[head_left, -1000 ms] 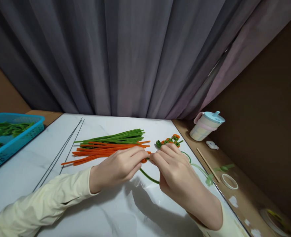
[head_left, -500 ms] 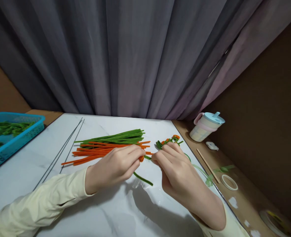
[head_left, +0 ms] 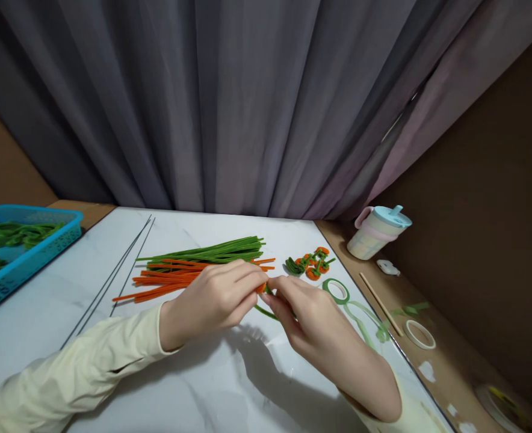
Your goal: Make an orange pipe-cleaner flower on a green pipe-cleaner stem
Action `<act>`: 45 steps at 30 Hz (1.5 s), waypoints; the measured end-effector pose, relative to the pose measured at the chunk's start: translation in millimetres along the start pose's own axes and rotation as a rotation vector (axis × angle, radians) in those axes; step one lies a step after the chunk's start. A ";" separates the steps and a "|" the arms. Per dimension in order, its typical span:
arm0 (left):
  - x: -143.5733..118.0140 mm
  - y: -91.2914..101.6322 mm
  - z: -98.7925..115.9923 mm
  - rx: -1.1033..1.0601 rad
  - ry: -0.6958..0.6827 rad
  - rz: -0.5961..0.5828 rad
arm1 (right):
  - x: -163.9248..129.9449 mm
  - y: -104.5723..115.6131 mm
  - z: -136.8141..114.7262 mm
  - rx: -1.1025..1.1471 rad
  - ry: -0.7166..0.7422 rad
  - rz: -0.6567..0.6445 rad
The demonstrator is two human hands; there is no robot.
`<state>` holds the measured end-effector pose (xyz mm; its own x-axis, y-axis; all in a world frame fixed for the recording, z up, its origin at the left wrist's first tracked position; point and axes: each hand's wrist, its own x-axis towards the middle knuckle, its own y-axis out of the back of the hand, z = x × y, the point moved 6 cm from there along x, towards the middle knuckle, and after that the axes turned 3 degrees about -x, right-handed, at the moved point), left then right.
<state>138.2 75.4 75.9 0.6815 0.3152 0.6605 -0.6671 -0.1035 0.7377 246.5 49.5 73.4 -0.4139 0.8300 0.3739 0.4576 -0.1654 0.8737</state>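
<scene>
1. We see the left hand (head_left: 212, 300) and the right hand (head_left: 313, 328) meeting over the white table (head_left: 44, 313), fingertips touching.
2. Both hands pinch one small piece between them: an orange coil (head_left: 261, 288) joined to a green pipe cleaner (head_left: 262, 312). The piece sits at the fingertips, just above the table; the green tail curves out below them towards us.
3. Just behind the left hand lies the bundle of orange pipe cleaners (head_left: 167, 279), with the green pipe cleaners (head_left: 212, 249) beside it on the far side.
4. Finished pieces (head_left: 311, 264) lie near the right hand, with a green tape roll (head_left: 336, 290) just beside them.
5. Two thin wires (head_left: 112, 279) run along the table to the left; a blue basket (head_left: 35, 252) holds green shapes.
6. Risk, as we judge it: the grip is by fingertips only, so a slip could let the coil spring loose and unwind.
7. Risk: the left knuckles sit close to the orange bundle, so a sideways sweep could scatter it.
</scene>
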 end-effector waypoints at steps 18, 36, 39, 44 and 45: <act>-1.7 -1.7 -11.1 -0.248 0.288 -0.053 | -5.3 -19.0 -2.3 -0.157 -0.009 0.092; 1.4 -7.2 -26.4 -0.819 0.547 -0.310 | -8.7 5.6 -15.5 -0.412 0.125 0.309; 4.6 1.2 -20.3 -0.657 0.405 -0.221 | -11.0 7.4 -13.8 -0.337 0.096 0.326; 7.2 11.1 -7.0 -0.517 0.189 -0.129 | -8.8 5.0 -6.1 -0.072 0.022 0.201; 7.1 11.7 -6.1 -0.512 0.178 -0.114 | -7.7 5.1 -4.9 -0.026 0.004 0.179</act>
<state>133.4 82.2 88.4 0.7259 0.4571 0.5139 -0.6837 0.3983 0.6115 248.2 39.7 76.5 -0.3304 0.7839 0.5256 0.5037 -0.3245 0.8006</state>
